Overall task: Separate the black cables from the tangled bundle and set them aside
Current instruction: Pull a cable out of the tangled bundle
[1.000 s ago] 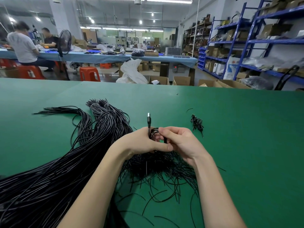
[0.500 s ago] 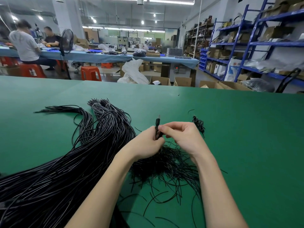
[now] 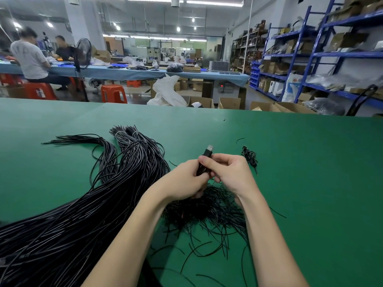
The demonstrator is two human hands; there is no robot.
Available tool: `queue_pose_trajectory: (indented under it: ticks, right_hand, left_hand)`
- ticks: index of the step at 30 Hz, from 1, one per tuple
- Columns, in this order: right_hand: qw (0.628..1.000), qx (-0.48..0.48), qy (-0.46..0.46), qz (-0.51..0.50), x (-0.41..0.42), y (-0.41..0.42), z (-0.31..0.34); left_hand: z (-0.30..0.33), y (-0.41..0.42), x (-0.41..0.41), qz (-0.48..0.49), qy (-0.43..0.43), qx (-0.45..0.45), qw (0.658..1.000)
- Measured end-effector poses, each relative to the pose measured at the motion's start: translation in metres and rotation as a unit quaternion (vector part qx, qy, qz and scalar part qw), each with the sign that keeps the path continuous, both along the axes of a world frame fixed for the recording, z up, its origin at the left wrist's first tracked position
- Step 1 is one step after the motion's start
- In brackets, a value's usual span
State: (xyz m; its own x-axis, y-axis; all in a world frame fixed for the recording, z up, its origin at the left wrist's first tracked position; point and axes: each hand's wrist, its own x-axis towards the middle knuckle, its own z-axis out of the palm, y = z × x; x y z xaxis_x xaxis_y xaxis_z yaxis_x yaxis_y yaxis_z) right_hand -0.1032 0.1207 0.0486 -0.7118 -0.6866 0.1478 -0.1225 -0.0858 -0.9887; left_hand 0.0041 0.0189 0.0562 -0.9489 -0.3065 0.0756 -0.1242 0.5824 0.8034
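Your left hand (image 3: 186,179) and right hand (image 3: 228,172), fingers curled, grip black USB cable (image 3: 207,152) above tangled bundle (image 3: 207,212); sorted cables (image 3: 83,204) left on green tabletop (image 3: 310,183).

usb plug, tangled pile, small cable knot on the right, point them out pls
usb plug (image 3: 207,152), head view, black body above the fingers
tangled pile (image 3: 209,212), head view, dense middle
small cable knot (image 3: 249,156), head view, its centre

Green table (image 3: 310,183) lies open rightward; cable bundle (image 3: 83,214) crowds the left.
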Motion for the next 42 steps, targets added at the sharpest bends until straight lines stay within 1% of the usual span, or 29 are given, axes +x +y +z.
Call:
queue_pose_trajectory:
  ticks: [1,4,5,7,11,13,15,18,19,20,22,24,25,27,28,30,32,33,35,37,39,40,42]
  right_hand:
    - [1.000,-0.002,-0.002,-0.006,-0.001,0.000,-0.001]
    - [1.000,-0.004,0.007,-0.019,-0.003,0.000,-0.003]
    - [1.000,-0.008,0.007,-0.016,-0.004,0.000,-0.004]
    - [1.000,-0.021,-0.001,0.001,-0.004,0.000,-0.004]
    - [0.999,-0.016,-0.014,0.034,-0.006,0.002,-0.004]
    - [0.999,-0.011,-0.017,0.033,-0.009,0.003,-0.006]
    - [0.999,-0.014,-0.013,0.038,-0.011,0.004,-0.007]
    - [0.999,-0.022,-0.001,0.034,-0.014,0.007,-0.006]
    - [0.999,-0.027,-0.009,0.028,-0.017,0.007,-0.007]
    - [0.999,-0.030,-0.018,0.019,-0.018,0.007,-0.008]
    - [0.999,-0.031,-0.026,0.000,-0.020,0.006,-0.009]
    - [0.999,-0.030,-0.005,-0.014,-0.020,0.004,-0.011]
    - [0.999,-0.026,0.014,-0.020,-0.020,0.003,-0.011]
    - [0.998,-0.019,0.048,-0.029,-0.020,0.001,-0.010]
    - [0.998,-0.016,0.055,-0.033,-0.020,0.000,-0.010]
    - [0.998,-0.009,0.055,-0.038,-0.020,0.000,-0.010]
    - [0.999,-0.009,0.029,-0.043,-0.019,-0.001,-0.011]
    - [0.999,-0.013,0.011,-0.045,-0.018,-0.001,-0.012]
    - [0.998,-0.016,-0.008,-0.054,-0.018,-0.002,-0.013]
    - [0.997,0.003,0.013,-0.070,-0.017,-0.001,-0.011]
    - [0.997,0.021,0.032,-0.071,-0.015,-0.001,-0.010]
    - [0.997,0.027,0.034,-0.065,-0.013,-0.001,-0.010]
    - [0.998,0.031,0.028,-0.056,-0.011,-0.002,-0.010]
  left_hand:
    - [0.001,-0.001,0.002,-0.022,-0.012,0.021,0.999]
    - [0.006,0.000,0.009,-0.075,-0.037,0.153,0.985]
    - [0.008,0.001,0.010,-0.081,-0.040,0.182,0.979]
    - [0.010,0.003,0.011,-0.077,-0.040,0.198,0.976]
    - [0.009,0.004,0.010,-0.070,-0.043,0.180,0.980]
    - [0.007,0.004,0.009,-0.087,-0.042,0.203,0.974]
    - [0.005,0.004,0.008,-0.109,-0.041,0.276,0.954]
    - [0.003,0.002,0.008,-0.124,-0.047,0.422,0.897]
    - [0.003,0.000,0.009,-0.121,-0.049,0.445,0.886]
    - [0.003,-0.001,0.009,-0.112,-0.053,0.449,0.885]
    - [0.004,0.000,0.008,-0.094,-0.061,0.412,0.904]
    - [0.007,0.003,0.007,-0.080,-0.062,0.356,0.929]
    - [0.009,0.004,0.007,-0.072,-0.064,0.318,0.943]
    - [0.010,0.006,0.007,-0.054,-0.065,0.205,0.975]
    - [0.010,0.006,0.006,-0.049,-0.064,0.155,0.985]
    - [0.009,0.007,0.005,-0.043,-0.065,0.106,0.991]
    - [0.008,0.008,0.004,-0.042,-0.059,0.106,0.992]
    - [0.007,0.009,0.003,-0.044,-0.052,0.127,0.990]
    - [0.003,0.009,0.001,-0.046,-0.033,0.211,0.976]
    - [-0.001,0.009,-0.001,-0.056,-0.017,0.313,0.948]
    - [-0.004,0.008,-0.003,-0.084,-0.013,0.408,0.909]
    - [-0.006,0.008,-0.004,-0.099,-0.016,0.438,0.893]
    - [-0.009,0.007,-0.004,-0.119,-0.019,0.462,0.879]
